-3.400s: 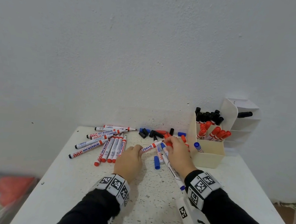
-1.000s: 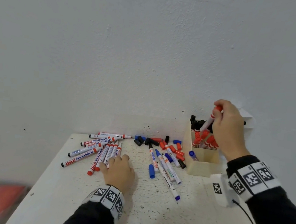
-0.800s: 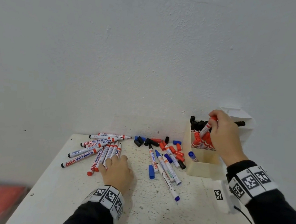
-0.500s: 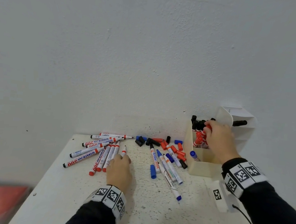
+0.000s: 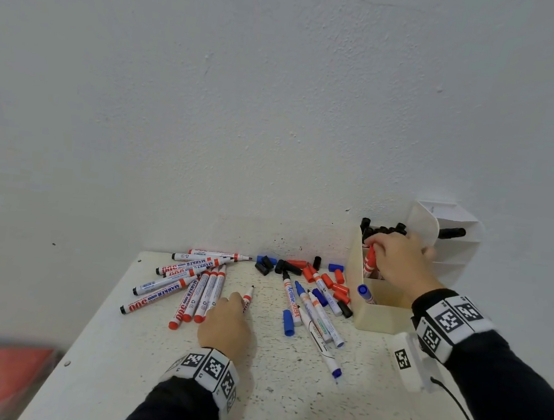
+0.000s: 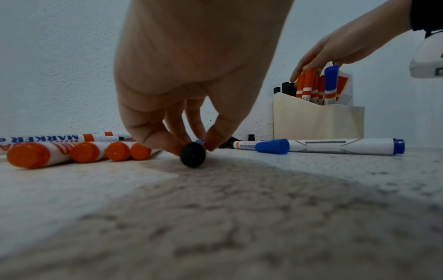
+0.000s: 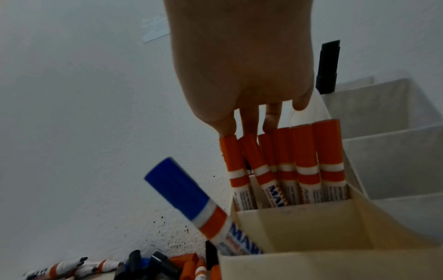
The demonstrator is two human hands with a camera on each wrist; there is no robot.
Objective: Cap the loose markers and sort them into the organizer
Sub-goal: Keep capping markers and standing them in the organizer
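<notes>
On the table my left hand point(image 5: 238, 302) pinches the black back end of an uncapped marker point(image 5: 247, 298) between thumb and fingers point(image 6: 217, 138); its tip points away from me. My right hand point(image 5: 375, 248) is over the cream organizer point(image 5: 380, 318), with straight fingertips point(image 7: 271, 123) resting on the tops of the capped red markers point(image 7: 304, 151) in the middle compartment. A blue-capped marker point(image 7: 182, 189) leans in the front compartment. Black-capped markers point(image 5: 382, 228) fill the back one.
Uncapped red markers point(image 5: 194, 286) lie fanned at the table's left. Blue markers point(image 5: 316, 315) and loose red, black and blue caps point(image 5: 297, 269) lie between my hands. A white shelved holder point(image 5: 450, 260) with a black marker point(image 5: 451, 232) stands behind the organizer, against the wall.
My right hand lowered a capped red marker into the organizer's middle compartment and now rests on the caps. My left hand drew one uncapped marker out of the fanned row toward the right.
</notes>
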